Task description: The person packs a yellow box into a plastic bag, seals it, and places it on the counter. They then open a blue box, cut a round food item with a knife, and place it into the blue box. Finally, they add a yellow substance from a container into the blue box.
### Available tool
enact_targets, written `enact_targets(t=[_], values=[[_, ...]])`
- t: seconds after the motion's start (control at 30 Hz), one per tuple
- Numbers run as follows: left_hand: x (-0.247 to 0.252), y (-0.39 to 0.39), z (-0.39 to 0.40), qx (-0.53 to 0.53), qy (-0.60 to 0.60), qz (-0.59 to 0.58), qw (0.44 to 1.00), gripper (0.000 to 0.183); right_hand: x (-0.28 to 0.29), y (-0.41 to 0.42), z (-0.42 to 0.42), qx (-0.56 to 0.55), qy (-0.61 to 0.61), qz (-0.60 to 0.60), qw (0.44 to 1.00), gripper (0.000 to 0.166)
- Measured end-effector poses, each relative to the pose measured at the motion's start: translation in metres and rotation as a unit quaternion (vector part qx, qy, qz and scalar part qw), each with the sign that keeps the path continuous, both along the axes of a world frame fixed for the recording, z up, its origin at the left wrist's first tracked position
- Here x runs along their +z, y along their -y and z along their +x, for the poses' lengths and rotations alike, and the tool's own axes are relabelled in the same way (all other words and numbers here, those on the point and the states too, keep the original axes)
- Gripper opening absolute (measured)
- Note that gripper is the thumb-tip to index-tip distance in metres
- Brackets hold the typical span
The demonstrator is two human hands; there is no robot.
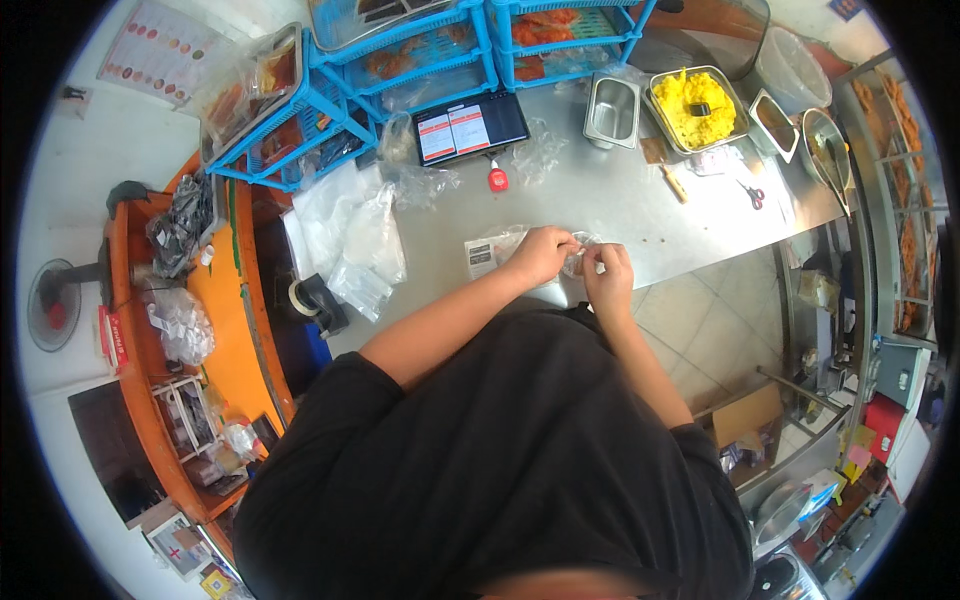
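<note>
At the near edge of the steel table, a clear plastic bag (513,237) lies with a printed paper label (481,257) at its left end. My left hand (541,256) pinches the bunched plastic at the bag's right end between thumb and fingers. Close beside it, my right hand (610,279) grips the same bunched plastic, and the fingertips of both hands nearly meet. The bag's contents are mostly hidden by my left hand and forearm.
Blue plastic racks (420,60) line the back, behind a tablet (471,127). Farther right are a steel pan (613,112), a tray of yellow food (694,109), and scissors (754,196). A tape dispenser (319,304) and plastic bags (352,217) lie at left.
</note>
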State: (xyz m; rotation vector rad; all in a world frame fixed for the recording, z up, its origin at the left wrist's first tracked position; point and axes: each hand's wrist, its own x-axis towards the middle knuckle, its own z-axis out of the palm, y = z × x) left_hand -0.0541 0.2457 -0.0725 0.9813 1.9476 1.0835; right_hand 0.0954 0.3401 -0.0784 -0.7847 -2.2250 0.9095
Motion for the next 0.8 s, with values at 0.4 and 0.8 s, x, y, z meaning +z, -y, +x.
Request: enact_targets(t=[0.4, 0.8], values=[[0.022, 0.013, 0.013, -0.042, -0.089, 0.036, 0.994, 0.021, -0.004, 0.000, -0.001, -0.025, -0.003, -0.061, 0.998, 0.009], [0.018, -0.006, -0.041, -0.179, 0.215, -0.104, 0.954, 0.022, 0.040, -0.015, 0.008, 0.175, 0.108, -0.071, 0.976, 0.012]])
